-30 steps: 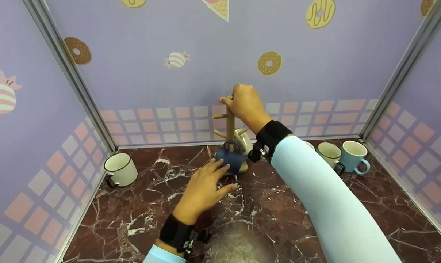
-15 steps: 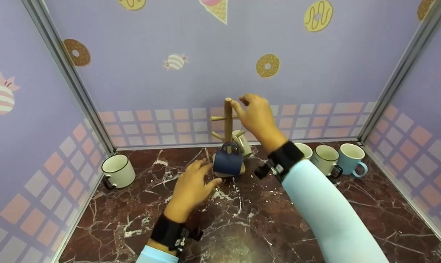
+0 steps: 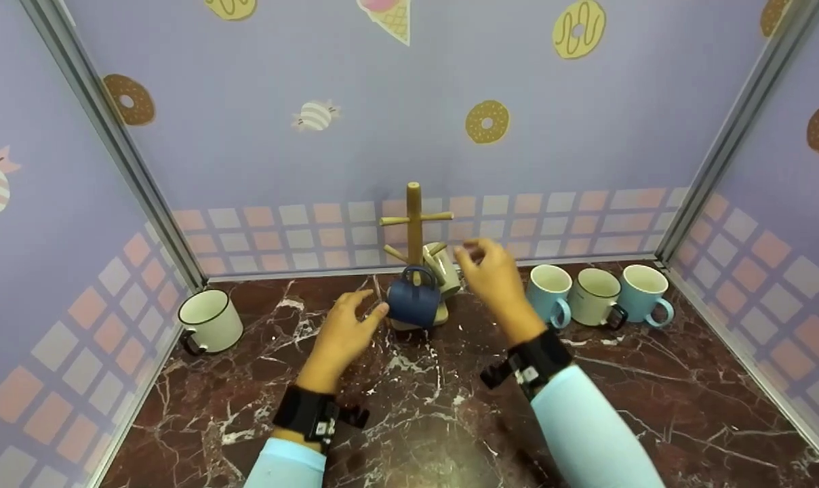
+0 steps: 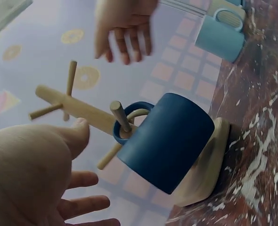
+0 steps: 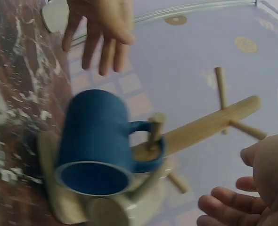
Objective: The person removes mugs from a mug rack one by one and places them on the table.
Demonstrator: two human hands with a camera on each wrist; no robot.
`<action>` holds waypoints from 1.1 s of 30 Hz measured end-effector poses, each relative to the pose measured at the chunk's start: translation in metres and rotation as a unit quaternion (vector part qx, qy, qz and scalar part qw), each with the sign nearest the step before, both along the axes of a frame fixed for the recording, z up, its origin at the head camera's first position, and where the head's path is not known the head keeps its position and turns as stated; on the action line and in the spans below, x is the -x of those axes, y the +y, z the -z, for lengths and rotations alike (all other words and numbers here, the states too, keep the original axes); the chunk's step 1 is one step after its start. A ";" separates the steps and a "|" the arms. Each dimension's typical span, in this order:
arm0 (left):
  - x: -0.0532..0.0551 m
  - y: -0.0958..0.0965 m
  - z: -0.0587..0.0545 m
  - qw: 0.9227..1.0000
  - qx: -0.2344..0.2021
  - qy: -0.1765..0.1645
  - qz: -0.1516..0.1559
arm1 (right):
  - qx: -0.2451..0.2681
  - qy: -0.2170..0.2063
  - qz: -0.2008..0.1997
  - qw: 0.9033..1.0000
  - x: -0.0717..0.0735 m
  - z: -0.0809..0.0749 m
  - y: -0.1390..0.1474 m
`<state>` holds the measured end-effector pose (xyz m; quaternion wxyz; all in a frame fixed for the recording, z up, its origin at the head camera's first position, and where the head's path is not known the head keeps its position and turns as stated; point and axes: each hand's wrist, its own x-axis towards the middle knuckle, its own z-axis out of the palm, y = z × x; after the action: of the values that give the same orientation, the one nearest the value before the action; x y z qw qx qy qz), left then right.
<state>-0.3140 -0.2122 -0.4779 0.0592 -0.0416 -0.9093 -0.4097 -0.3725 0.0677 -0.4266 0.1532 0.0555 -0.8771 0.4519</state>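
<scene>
A wooden mug tree (image 3: 414,203) stands near the back wall, with several short pegs around its post. By its handle a dark blue mug (image 3: 415,304) hangs from a low front peg, as the left wrist view also shows for the blue mug (image 4: 169,141). Behind it, a cream mug (image 3: 445,272) hangs tilted on the tree's right side. To the left of the blue mug is my left hand (image 3: 342,332), fingers relaxed and holding nothing. My right hand (image 3: 494,281) is right of the tree, apart from it, with loosely bent fingers and nothing in them.
On the right stand a light blue mug (image 3: 547,291), a cream mug with black handle (image 3: 594,298) and another light blue mug (image 3: 641,295). A white black-rimmed mug (image 3: 213,324) is at the far left. Patterned walls enclose the dark marbled tabletop (image 3: 409,420).
My right hand has let go of the top of the mug tree's post and moved down to the right. My left hand has drawn back leftward from the blue mug.
</scene>
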 end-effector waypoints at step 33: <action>0.040 0.029 0.029 0.949 -0.304 -0.077 -0.034 | 0.051 -0.078 -0.080 0.992 -0.021 0.086 -0.038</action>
<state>-0.3545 -0.1833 -0.5064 0.0124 0.0410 -0.7442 -0.6666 -0.3519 0.0297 -0.5127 0.0503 0.0820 -0.8548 0.5100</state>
